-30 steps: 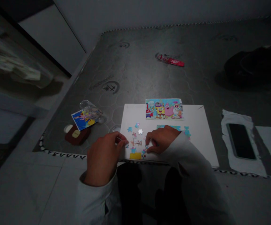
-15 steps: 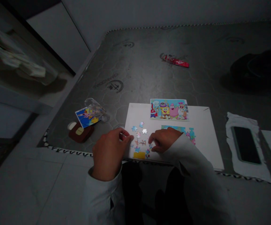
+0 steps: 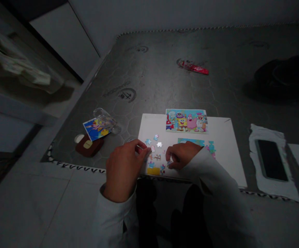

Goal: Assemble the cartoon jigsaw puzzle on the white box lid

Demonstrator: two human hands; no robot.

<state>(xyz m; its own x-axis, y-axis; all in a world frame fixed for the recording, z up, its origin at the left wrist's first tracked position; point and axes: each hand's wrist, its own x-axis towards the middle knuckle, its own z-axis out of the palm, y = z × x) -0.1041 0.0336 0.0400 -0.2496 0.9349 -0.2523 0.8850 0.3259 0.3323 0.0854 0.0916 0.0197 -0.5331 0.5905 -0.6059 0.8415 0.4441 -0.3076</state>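
Note:
A white board (image 3: 232, 151) lies at the table's near edge, with several loose jigsaw puzzle pieces (image 3: 159, 145) on its left part. My left hand (image 3: 125, 167) is over the board's left edge, thumb and forefinger together beside the pieces; whether anything is between them is hidden. My right hand (image 3: 181, 155) pinches a small puzzle piece (image 3: 169, 163) just above the board. Behind that hand, a partly joined puzzle (image 3: 190, 141) is mostly covered by the hand and sleeve. A cartoon picture card (image 3: 187, 121) lies at the board's top. A yellow piece (image 3: 153, 171) sits near the front edge.
To the left are a brown case (image 3: 88, 146), a blue picture card (image 3: 95, 130) and a clear plastic bottle (image 3: 104, 119). A red packet (image 3: 194, 67) lies farther back. On the right a phone (image 3: 271, 160) rests on white paper; a dark object (image 3: 283, 77) is behind.
My right hand has shifted slightly right, lifting a puzzle piece away from the others. My left hand has moved a little right, closer to the loose pieces.

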